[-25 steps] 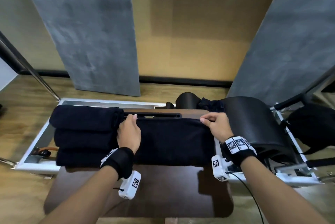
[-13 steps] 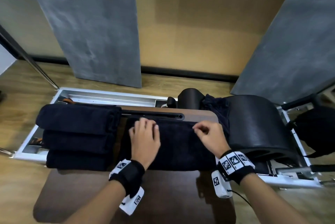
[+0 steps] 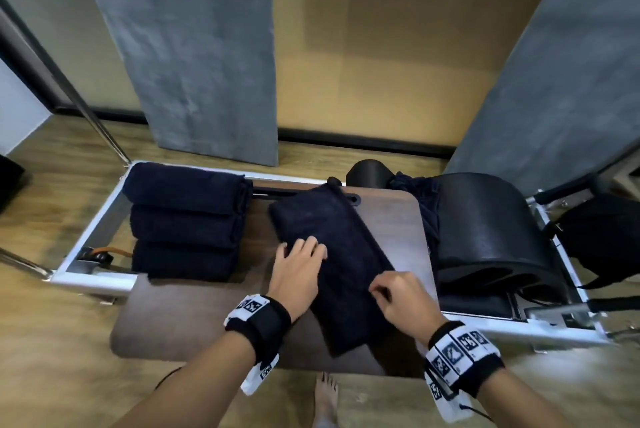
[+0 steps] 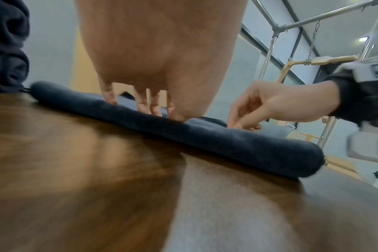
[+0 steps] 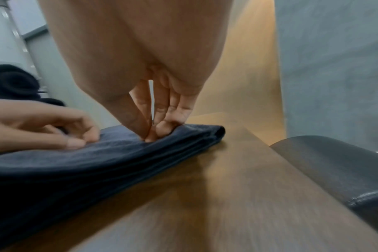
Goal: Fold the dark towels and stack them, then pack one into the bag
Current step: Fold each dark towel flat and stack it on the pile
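A folded dark towel [image 3: 339, 237] lies slantwise on the brown table [image 3: 194, 317], one end near the far edge and the other near me. My left hand [image 3: 304, 251] rests flat on its left side with fingers [image 4: 153, 107] straight, pressing down. At the towel's right edge my right hand [image 3: 379, 292] pinches a fold between thumb and fingertips [image 5: 162, 127]. A stack of three folded dark towels [image 3: 187, 220] sits at the table's left end. A black bag [image 3: 602, 237] with straps hangs at the far right, apart from both hands.
A black padded barrel [image 3: 485, 227] stands just right of the table, with dark cloth [image 3: 419, 192] bunched behind it. A white metal frame [image 3: 93, 230] runs under the table on the wooden floor. My bare foot [image 3: 325, 396] shows below the near edge.
The towel has swung from lying crosswise to slanting toward me. Both hands came nearer with it, the left flattening on top and the right keeping its pinch on the edge.
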